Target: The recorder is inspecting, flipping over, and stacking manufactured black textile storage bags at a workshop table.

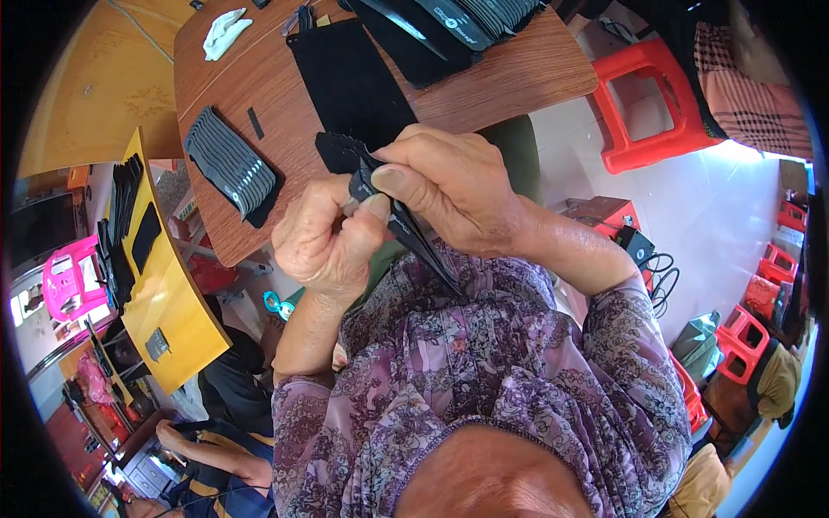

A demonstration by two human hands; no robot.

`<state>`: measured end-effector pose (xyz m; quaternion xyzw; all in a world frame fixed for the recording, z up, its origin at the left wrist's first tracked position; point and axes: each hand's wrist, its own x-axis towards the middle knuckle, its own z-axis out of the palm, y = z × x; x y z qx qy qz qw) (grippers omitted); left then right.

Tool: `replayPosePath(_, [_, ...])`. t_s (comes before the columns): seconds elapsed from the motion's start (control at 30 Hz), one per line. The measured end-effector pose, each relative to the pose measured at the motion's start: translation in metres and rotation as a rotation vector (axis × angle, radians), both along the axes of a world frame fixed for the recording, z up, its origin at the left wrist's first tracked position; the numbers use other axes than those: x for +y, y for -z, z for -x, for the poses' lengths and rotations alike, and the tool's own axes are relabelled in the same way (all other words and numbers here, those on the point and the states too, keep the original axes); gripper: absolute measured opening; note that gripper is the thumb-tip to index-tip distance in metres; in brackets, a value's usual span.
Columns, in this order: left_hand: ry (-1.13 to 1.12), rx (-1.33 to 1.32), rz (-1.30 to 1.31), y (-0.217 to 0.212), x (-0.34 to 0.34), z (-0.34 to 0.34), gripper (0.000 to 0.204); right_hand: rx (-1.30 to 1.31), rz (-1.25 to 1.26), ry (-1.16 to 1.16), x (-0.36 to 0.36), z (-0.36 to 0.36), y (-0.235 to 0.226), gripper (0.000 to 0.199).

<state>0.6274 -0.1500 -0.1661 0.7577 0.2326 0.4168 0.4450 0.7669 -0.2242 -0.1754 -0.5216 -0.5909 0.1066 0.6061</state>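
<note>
Close in front of my chest, both hands pinch a black fabric piece (423,249) with light printing on it. My left hand (332,233) is closed, thumb pressed against the fabric's folded edge. My right hand (458,186) grips the same piece just beside it, its thumb bent over the top. One dark end with a jagged edge sticks out beyond the fingers; the other tapers down toward my blouse. What lies between the fingertips is hidden. On the wooden table (484,95), a fanned stack of black printed pieces (229,164) lies left of a flat black cloth (350,78).
A larger pile of black pieces (484,19) lies at the table's far side, and a white cloth (226,33) at its far left. A small black strip (256,123) is near the stack. A red stool (615,155) stands right; another person's arm (224,457) shows lower left.
</note>
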Motion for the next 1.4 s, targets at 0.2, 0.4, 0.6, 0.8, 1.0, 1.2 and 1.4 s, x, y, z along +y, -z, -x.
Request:
replayPosePath(0.2, [0.022, -0.007, -0.202, 0.0, -0.007, 0.003, 0.01, -0.078, -0.151, 0.049, -0.002, 0.001, 0.001, 0.008])
replayPosePath(0.4, [-0.027, 0.013, -0.256, 0.003, -0.012, -0.002, 0.013, -0.06, -0.129, 0.235, -0.003, 0.01, 0.002, 0.007])
replayPosePath(0.6, [-0.035, 0.067, -0.329, 0.002, -0.018, 0.004, 0.015, 0.038, -0.077, 0.264, -0.009, 0.015, 0.004, 0.007])
replayPosePath(0.8, [0.05, 0.066, -0.107, -0.008, -0.02, 0.006, 0.015, 0.023, -0.081, 0.249, -0.01, 0.015, 0.004, 0.007])
replayPosePath(1.0, [0.499, -0.198, 0.719, -0.021, 0.001, 0.015, 0.03, -0.283, -0.176, 0.198, -0.008, 0.015, 0.005, 0.016])
replayPosePath(1.2, [0.291, 0.258, 0.693, -0.055, 0.005, 0.018, 0.029, -0.392, -0.303, 0.22, -0.006, 0.022, 0.009, 0.023])
replayPosePath(1.4, [0.412, 0.278, 0.045, -0.045, 0.019, 0.023, 0.019, -0.309, -0.252, 0.169, -0.013, 0.026, 0.0, 0.02])
